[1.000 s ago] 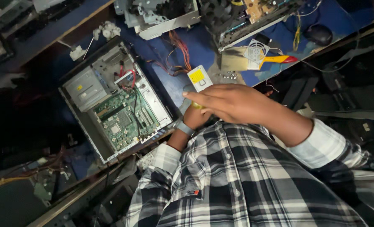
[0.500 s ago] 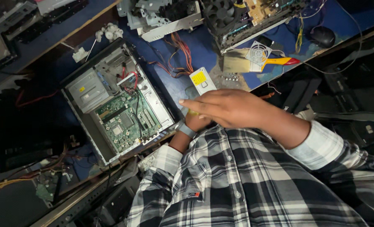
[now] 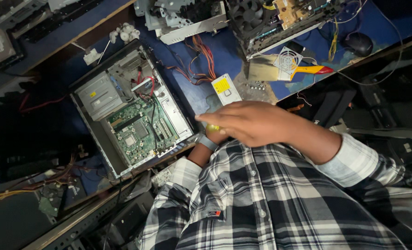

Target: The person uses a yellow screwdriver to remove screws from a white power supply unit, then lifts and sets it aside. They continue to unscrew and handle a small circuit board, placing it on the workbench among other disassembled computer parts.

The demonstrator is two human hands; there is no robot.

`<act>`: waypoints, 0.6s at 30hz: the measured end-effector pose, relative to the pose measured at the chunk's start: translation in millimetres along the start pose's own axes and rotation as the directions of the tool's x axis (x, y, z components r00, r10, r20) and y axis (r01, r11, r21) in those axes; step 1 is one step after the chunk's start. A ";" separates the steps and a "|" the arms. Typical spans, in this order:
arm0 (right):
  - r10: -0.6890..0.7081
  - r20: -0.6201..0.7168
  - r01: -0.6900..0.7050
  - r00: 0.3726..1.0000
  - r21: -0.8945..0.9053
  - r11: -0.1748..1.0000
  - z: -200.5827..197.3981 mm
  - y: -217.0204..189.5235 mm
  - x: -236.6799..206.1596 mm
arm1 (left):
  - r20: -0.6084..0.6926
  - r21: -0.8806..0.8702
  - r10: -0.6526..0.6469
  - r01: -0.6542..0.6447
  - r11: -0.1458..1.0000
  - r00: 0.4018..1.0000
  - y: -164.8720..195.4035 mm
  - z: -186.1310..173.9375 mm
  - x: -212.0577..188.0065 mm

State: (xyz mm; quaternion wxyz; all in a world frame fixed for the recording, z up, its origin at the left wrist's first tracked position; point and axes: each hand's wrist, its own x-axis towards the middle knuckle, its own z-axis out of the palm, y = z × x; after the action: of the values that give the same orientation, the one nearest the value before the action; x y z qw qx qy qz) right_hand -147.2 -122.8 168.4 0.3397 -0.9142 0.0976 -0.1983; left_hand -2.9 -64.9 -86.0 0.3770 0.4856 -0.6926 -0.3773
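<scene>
Right hand (image 3: 254, 122) lies flat, fingers together, over a small yellow object (image 3: 212, 127), touching it; whether it grips cannot be told. Left hand (image 3: 216, 136) beneath it, mostly hidden, grip unreadable. Both beside the open PC case (image 3: 132, 111) on the blue bench (image 3: 194, 92); brush (image 3: 284, 69) further off

Head camera looks steeply down — close over chest and blue workbench (image 3: 303, 88).
</scene>
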 end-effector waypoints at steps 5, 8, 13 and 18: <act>0.119 0.079 -0.129 0.990 0.149 0.980 10.0 -6.2 6.1 | 0.004 0.011 -0.026 0.026 1.000 1.000 -4.1 -3.2 -9.6; 0.096 0.078 -0.101 0.992 0.070 0.992 13.6 -7.3 11.1 | 0.011 0.013 -0.044 0.044 0.999 0.999 -7.4 -5.9 -14.9; -0.044 0.057 0.036 0.997 0.141 0.989 11.6 3.5 21.0 | 0.040 -0.015 -0.074 0.075 0.997 0.996 7.3 -21.5 -15.6; 0.087 0.252 -0.161 0.964 0.290 0.943 12.6 13.4 26.8 | 0.095 -0.194 -0.082 0.099 0.976 0.992 58.9 -76.2 -20.8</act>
State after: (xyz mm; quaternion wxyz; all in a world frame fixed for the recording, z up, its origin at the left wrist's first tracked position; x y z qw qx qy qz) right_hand -118.2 -133.9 158.8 0.4991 -0.8590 0.0820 -0.0793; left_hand 47.0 -42.6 -4.1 0.3755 0.4598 -0.6444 -0.4820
